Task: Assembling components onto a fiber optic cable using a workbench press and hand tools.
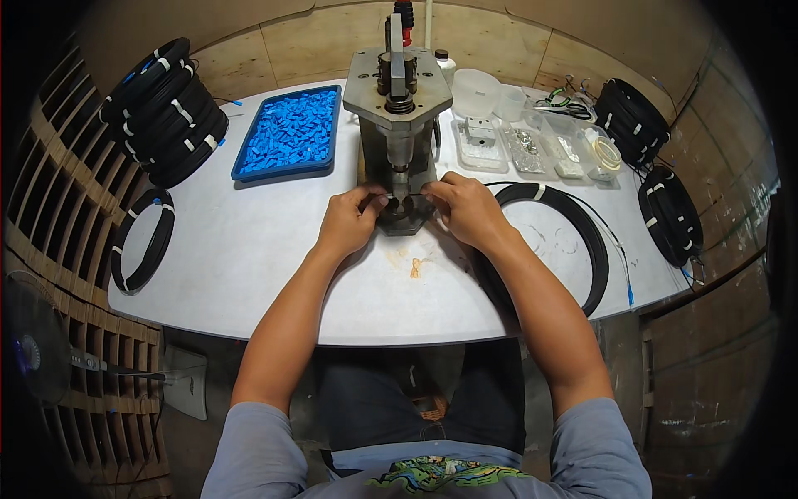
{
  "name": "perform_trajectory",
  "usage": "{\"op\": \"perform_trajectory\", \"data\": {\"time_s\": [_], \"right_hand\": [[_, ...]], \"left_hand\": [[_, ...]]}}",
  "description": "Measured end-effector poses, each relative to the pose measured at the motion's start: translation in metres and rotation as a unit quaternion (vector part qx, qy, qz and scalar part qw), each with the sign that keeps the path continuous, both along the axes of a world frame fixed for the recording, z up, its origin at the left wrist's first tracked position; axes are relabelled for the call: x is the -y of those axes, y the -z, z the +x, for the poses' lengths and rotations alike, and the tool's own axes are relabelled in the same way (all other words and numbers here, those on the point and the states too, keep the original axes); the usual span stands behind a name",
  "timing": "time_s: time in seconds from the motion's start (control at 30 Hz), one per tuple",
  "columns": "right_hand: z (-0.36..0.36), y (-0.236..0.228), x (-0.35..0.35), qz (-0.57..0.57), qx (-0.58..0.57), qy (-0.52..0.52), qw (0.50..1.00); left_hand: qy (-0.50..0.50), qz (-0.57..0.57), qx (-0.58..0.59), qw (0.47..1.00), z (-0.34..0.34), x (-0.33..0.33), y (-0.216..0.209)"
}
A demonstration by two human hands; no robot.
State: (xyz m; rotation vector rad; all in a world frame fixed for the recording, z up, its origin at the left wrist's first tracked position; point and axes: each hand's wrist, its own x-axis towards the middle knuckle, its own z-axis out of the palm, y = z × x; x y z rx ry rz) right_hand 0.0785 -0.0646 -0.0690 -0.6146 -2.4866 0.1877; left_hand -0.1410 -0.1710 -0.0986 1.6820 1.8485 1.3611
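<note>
- The thin dark strand (421,195) sits at the right hand's (465,208) fingertips, pinched there beside the upright punch of the metal press (401,141).
- The left hand (353,218) faces it across the punch, fingers curled inward; from here I can't tell whether it grips anything.
- The right forearm crosses over the black cable coil (598,258), which crowds that side.
- Between the forearms, white tabletop (391,320) runs to its near edge; more stretches left toward the small coil (164,237).
- The blue tray (287,175) borders the left hand's far side.
</note>
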Motion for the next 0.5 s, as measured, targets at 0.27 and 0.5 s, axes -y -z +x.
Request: {"op": "perform_trajectory", "data": {"time_s": [0.27,0.5], "right_hand": [[-0.0012,-0.0014,0.0026,0.008,-0.022,0.003,1.000],[-0.0006,-0.0032,0.0034,0.005,-0.012,0.002,1.000]], "left_hand": [[0.002,-0.002,0.000,1.000,-0.0014,-0.0015,0.0019],[-0.001,-0.009,0.000,1.000,-0.0005,-0.0006,0.0003]]}}
